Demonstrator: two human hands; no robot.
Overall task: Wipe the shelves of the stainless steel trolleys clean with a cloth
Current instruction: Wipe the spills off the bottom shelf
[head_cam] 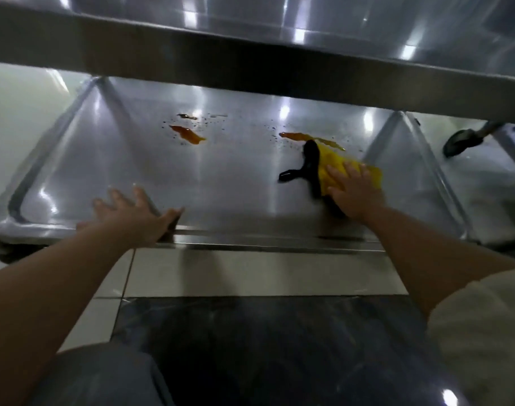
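- Lower shelf (227, 183) of the stainless steel trolley: seen from above, beneath the edge of the upper shelf (250, 63); raised rim on all sides.
- Yellow cloth (335, 167): laid on the right part of the lower shelf, pressed flat under the right hand (354, 190), whose fingers are spread and nearly straight.
- Black tool (310, 168): placed on the shelf, touching the cloth's left edge; its kind cannot be told.
- Orange-brown spill (189, 134): left of centre; a second streak (297, 136) just beyond the cloth; small droplets scattered between.
- Left hand (133, 215): rested on the shelf's front rim, fingers extended, nothing grasped.
- Tiled floor (250, 273): below the trolley.
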